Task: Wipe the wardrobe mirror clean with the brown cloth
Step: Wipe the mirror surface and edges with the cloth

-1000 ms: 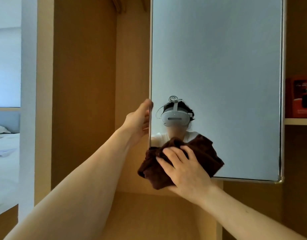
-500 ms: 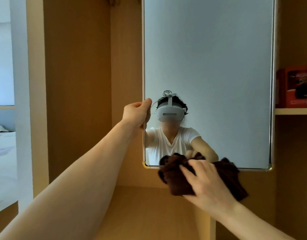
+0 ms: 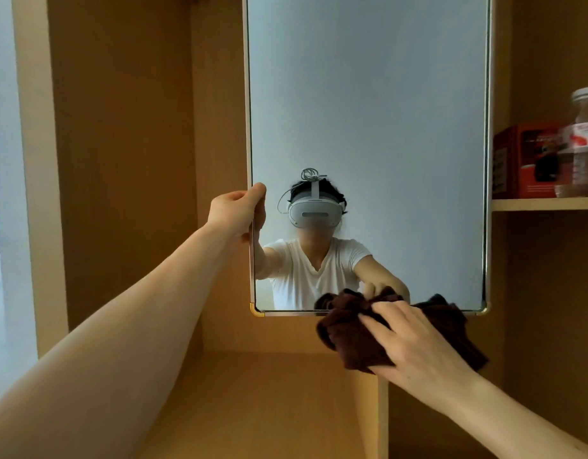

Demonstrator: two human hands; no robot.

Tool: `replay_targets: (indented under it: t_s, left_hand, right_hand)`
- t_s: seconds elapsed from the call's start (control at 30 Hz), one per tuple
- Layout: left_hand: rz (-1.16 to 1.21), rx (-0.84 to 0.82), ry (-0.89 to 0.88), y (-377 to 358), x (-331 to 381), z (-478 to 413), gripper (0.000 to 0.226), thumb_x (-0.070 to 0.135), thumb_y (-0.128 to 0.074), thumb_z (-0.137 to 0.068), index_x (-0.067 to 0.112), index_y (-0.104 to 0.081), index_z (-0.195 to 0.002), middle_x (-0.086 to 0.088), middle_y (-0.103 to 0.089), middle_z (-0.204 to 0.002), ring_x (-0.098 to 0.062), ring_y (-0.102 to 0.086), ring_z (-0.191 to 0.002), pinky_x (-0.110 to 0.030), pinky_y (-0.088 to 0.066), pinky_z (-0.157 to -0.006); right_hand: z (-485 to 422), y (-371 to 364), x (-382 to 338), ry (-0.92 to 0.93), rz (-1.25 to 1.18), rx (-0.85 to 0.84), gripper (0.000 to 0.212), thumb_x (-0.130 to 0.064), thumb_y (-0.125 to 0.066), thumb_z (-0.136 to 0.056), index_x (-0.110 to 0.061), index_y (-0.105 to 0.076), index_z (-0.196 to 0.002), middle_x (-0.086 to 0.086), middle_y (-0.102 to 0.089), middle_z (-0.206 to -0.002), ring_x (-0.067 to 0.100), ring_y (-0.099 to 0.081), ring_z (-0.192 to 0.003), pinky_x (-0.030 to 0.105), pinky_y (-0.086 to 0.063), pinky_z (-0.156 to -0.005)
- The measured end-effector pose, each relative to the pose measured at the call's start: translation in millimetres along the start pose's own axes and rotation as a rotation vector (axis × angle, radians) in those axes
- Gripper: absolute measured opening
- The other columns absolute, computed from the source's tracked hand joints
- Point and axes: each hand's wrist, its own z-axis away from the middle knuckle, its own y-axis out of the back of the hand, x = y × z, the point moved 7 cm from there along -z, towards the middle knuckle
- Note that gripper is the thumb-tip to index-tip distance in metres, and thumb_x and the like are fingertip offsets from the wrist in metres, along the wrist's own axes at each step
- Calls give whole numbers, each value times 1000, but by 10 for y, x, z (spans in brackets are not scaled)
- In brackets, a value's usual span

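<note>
Brown cloth point(image 3: 349, 336) slid right along mirror point(image 3: 369, 127) bottom edge.

No legible text on box point(image 3: 531, 160) or bottle point(image 3: 584, 140)

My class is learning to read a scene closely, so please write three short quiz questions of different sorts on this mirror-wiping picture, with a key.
1. True or false: the left hand grips the left edge of the wardrobe mirror.
2. Multiple choice: the brown cloth under the right hand lies at the mirror's A) top edge B) bottom edge C) middle.
3. Fill in: on the shelf to the right stand a red box and a clear plastic ____.

Key: 1 true; 2 B; 3 bottle.
</note>
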Motion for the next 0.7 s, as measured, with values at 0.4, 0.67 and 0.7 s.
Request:
replay_targets:
  t_s: [0.4,0.67,0.7]
  left_hand:
    - [204,-36,170,14,-89,29,35,43,-55,-88,9,-63,-89,-6,-60,-76,-21,-58,-74,-38,-51,-75]
    - [330,-23,239,-22,-191,-52,48,52,-45,-92,8,-62,-97,-6,-61,-77,-21,-57,-71,-34,-44,-67]
    - [324,-4,249,-19,-184,-46,49,53,-46,-92,8,-63,-98,-6,-61,-77,-22,-59,-73,-34,-46,-68]
  right_hand:
    - [-1561,889,162,-10,201,196,62,-47,-57,-83,-19,-38,-135,7,-44,-132,30,-40,-119,42,-31,-93]
    - [-1150,167,-464,88,106,162,57,-40,-77,-65,-22,-60,-116,13,-54,-125,33,-53,-114,50,-39,-99]
    - [-976,-24,-620,158,93,114,56,-41,-79,-62,-24,-62,-112,9,-58,-122,30,-56,-110,48,-43,-97]
